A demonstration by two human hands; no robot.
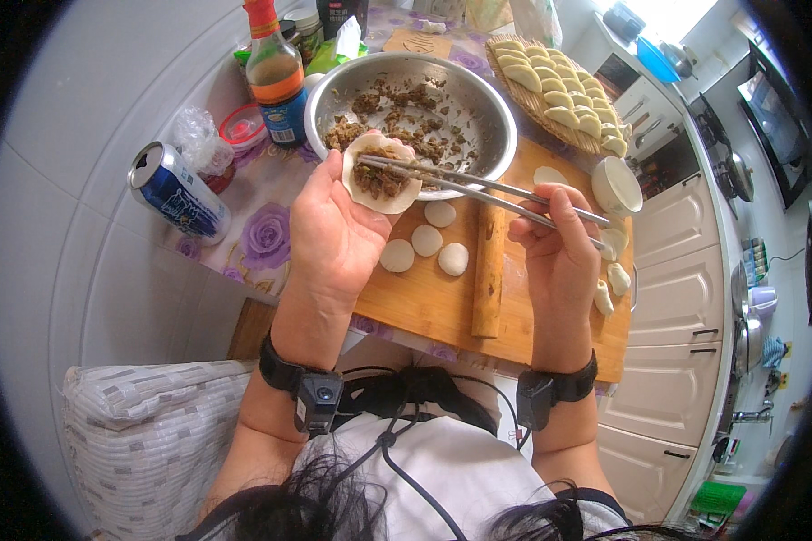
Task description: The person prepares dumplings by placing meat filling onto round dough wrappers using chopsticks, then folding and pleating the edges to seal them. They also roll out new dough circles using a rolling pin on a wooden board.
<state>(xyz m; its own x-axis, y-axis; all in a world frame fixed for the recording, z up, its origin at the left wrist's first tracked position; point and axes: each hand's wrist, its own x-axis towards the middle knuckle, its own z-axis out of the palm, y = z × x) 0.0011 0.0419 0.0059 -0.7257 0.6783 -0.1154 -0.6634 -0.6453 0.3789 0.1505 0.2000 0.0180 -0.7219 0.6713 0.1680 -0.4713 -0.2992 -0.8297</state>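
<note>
On the palm and fingers of my left hand (335, 237) lies a round dough wrapper (381, 205), laid flat with brown minced filling (379, 179) in its middle. My right hand (560, 250) grips a pair of metal chopsticks (501, 193), their tips resting on that filling. Just beyond, a steel bowl (503, 115) holds more chopped filling (409, 101), spread thinly over its bottom and side. Small flattened dough rounds (426, 241) sit on the wooden board (419, 297) between my hands. Beside them lies a wooden rolling pin (488, 270).
Several folded dumplings (560, 88) fill a woven tray (514, 84) at the back right. A white bowl (617, 186) and dough pieces (619, 278) line the board's right side. Left of the steel bowl stand a sauce bottle (275, 81) and a drink can (178, 193).
</note>
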